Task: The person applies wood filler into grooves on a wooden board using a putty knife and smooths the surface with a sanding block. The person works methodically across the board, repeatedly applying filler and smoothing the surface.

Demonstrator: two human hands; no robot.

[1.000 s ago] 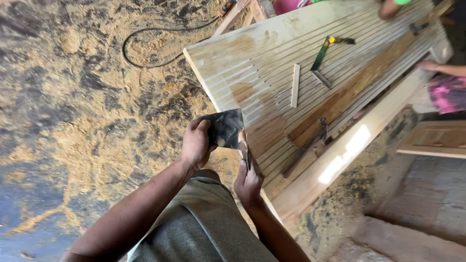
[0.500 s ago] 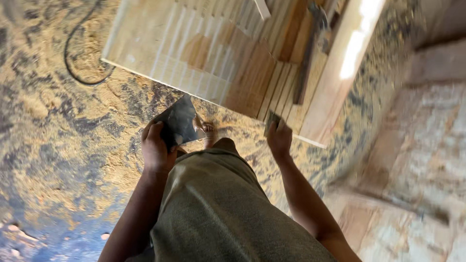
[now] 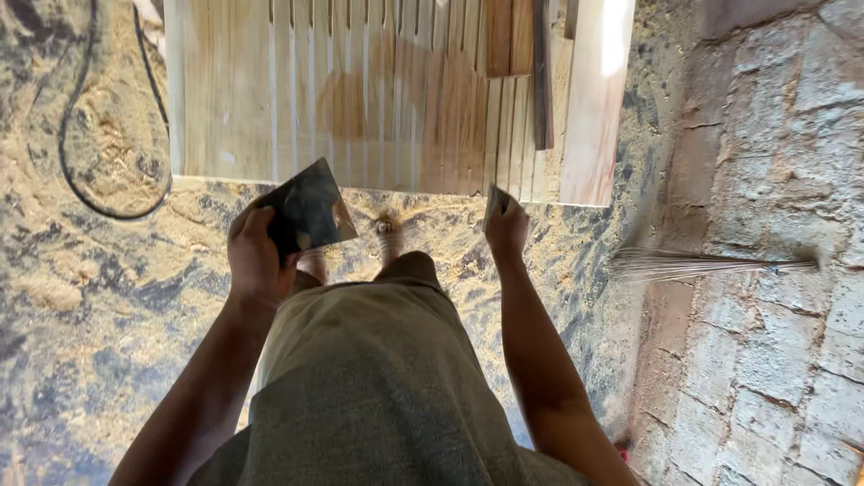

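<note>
A dark sheet of sandpaper (image 3: 308,209) is being held up in the left hand (image 3: 256,256), with the fingers closed around its lower left edge so that the sheet is standing tilted above the hand, just short of the near edge of the slatted wooden panel (image 3: 360,99). A small dark flat piece (image 3: 496,202) is being gripped in the right hand (image 3: 506,229); the fingers are curled tight about it and only its upper end is showing, so what kind of thing it is cannot be told. It is being held right at the near edge of the panel, though whether it is touching the wood cannot be told.

The panel is being seen from above, its pale slats running away from the person, with darker brown patches in the middle. A dark narrow strip (image 3: 542,76) is lying along its right part, and a pale plank (image 3: 594,99) is lying beside it on the right, lit by the sun. Sawdust is spread over the floor (image 3: 81,297), and a black cable (image 3: 90,135) is looped on it to the left of the panel. A broom (image 3: 702,265) is lying at the foot of a rough brick wall (image 3: 774,270) on the right. A grey-green garment (image 3: 378,396) is being worn by the person.
</note>
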